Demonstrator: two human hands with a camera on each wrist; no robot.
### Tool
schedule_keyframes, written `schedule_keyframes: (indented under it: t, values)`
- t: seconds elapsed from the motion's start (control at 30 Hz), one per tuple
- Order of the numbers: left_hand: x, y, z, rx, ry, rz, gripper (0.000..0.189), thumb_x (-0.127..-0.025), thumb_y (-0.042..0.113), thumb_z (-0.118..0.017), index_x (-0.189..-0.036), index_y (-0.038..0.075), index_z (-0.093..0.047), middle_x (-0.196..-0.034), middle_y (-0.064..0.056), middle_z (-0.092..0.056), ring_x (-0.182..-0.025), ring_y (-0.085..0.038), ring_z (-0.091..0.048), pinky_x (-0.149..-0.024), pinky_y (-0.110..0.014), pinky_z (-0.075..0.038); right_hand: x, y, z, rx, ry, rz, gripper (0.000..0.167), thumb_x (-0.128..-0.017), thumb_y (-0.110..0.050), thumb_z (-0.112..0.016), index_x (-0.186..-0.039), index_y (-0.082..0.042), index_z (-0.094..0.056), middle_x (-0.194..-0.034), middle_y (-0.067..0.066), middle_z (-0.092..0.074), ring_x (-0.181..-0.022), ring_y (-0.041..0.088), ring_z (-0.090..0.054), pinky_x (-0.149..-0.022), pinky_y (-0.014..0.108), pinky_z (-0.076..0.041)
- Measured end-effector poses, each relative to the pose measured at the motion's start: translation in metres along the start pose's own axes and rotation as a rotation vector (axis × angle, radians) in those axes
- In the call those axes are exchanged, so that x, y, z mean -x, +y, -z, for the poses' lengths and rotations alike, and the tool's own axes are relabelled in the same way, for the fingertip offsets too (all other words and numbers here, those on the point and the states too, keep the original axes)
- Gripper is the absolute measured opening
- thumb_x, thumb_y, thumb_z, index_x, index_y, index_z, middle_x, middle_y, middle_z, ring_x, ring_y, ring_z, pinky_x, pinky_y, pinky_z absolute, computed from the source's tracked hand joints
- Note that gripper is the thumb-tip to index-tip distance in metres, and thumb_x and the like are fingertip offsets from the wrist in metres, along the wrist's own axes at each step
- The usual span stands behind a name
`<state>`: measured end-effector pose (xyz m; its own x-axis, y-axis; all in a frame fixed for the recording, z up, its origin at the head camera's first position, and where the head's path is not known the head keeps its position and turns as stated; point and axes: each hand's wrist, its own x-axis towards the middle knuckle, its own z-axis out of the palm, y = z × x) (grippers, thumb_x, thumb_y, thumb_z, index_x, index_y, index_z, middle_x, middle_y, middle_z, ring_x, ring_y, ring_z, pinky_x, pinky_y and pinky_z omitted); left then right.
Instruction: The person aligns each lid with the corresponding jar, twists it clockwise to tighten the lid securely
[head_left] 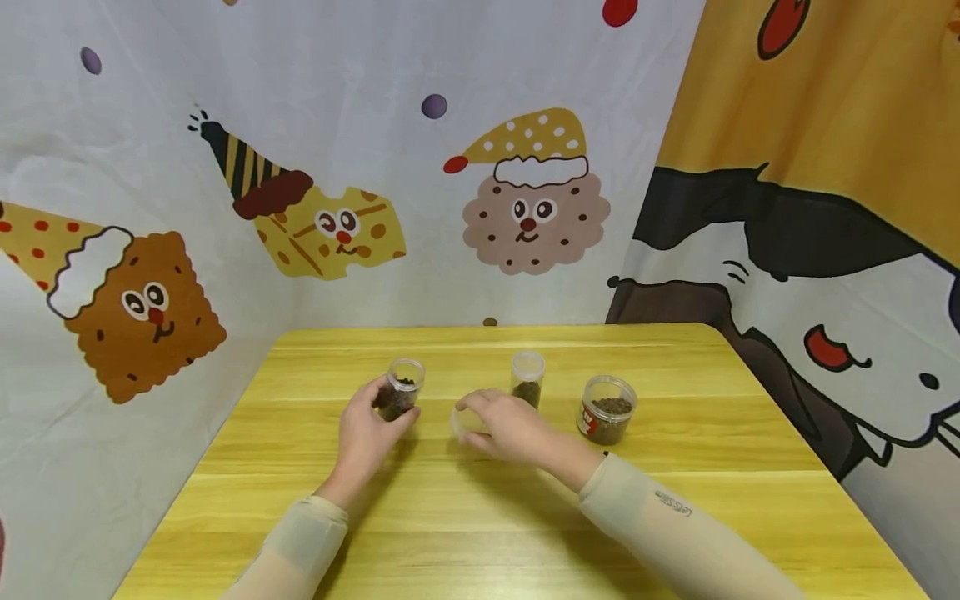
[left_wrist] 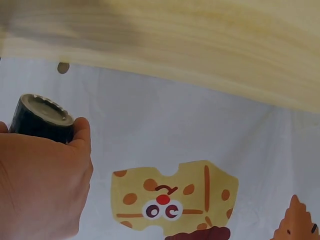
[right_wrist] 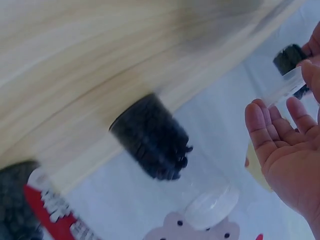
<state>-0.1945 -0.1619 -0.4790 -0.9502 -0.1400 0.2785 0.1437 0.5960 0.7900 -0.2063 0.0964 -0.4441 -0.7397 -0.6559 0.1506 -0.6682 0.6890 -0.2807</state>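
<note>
My left hand (head_left: 366,432) grips a clear cylindrical jar (head_left: 405,390), its fingers and thumb round the lower part. Dark pieces fill about the bottom half, and the top is uncovered. In the left wrist view the base of this jar (left_wrist: 47,111) shows, lifted off the table. To its right, my right hand (head_left: 512,427) pinches a thin, clear round lid (head_left: 456,423) between thumb and fingers. The right wrist view shows this lid (right_wrist: 284,89) edge-on, overlapping the held jar. Just behind the right hand stands a second slim jar (head_left: 528,383), partly filled with dark pieces.
A wider clear jar (head_left: 607,412) with a red label and brown granules stands to the right of the right hand. A dark speck (head_left: 606,453) lies near it. The wooden table (head_left: 420,533) ends at a printed cloth (head_left: 360,83) behind.
</note>
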Motion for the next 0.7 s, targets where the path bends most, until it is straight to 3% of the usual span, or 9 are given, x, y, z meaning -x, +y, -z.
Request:
schedule_keyframes:
  t: [0.37, 0.47, 0.57, 0.7]
  values:
    - [0.005, 0.015, 0.001, -0.116, 0.063, -0.232, 0.07, -0.077, 0.016, -0.097, -0.139, 0.004, -0.068, -0.131, -0.019, -0.072, -0.12, -0.039, -0.07, -0.104, -0.058, -0.059, 0.012, 0.013, 0.028, -0.089, 0.099, -0.023, 0.048, -0.1, -0.035, -0.076, -0.14, -0.011, -0.064, -0.14, 0.01, -0.071, -0.127, 0.029, -0.069, -0.106, 0.048, -0.061]
    - [0.007, 0.019, 0.001, -0.119, 0.052, -0.273, 0.07, -0.077, 0.015, -0.097, -0.14, 0.003, -0.068, -0.131, -0.02, -0.07, -0.119, -0.04, -0.069, -0.102, -0.058, -0.061, 0.015, 0.016, 0.035, -0.093, 0.127, -0.024, 0.049, -0.1, -0.035, -0.076, -0.14, -0.01, -0.064, -0.134, 0.008, -0.073, -0.102, 0.02, -0.074, -0.094, 0.041, -0.064]
    - [0.008, 0.023, 0.001, -0.133, 0.039, -0.301, 0.072, -0.077, 0.014, -0.097, -0.142, 0.004, -0.067, -0.132, -0.02, -0.068, -0.118, -0.04, -0.07, -0.099, -0.057, -0.063, 0.019, 0.018, 0.04, -0.106, 0.141, -0.035, 0.049, -0.101, -0.036, -0.076, -0.141, -0.011, -0.063, -0.121, 0.004, -0.073, -0.083, 0.011, -0.066, -0.078, 0.032, -0.061]
    - [0.009, 0.026, 0.0, -0.167, 0.043, -0.353, 0.076, -0.076, 0.014, -0.098, -0.143, 0.005, -0.066, -0.132, -0.02, -0.068, -0.116, -0.041, -0.071, -0.098, -0.057, -0.064, 0.024, 0.024, 0.046, -0.143, 0.154, -0.048, 0.049, -0.102, -0.036, -0.074, -0.142, -0.011, -0.062, -0.109, 0.002, -0.07, -0.083, 0.011, -0.064, -0.07, 0.025, -0.056]
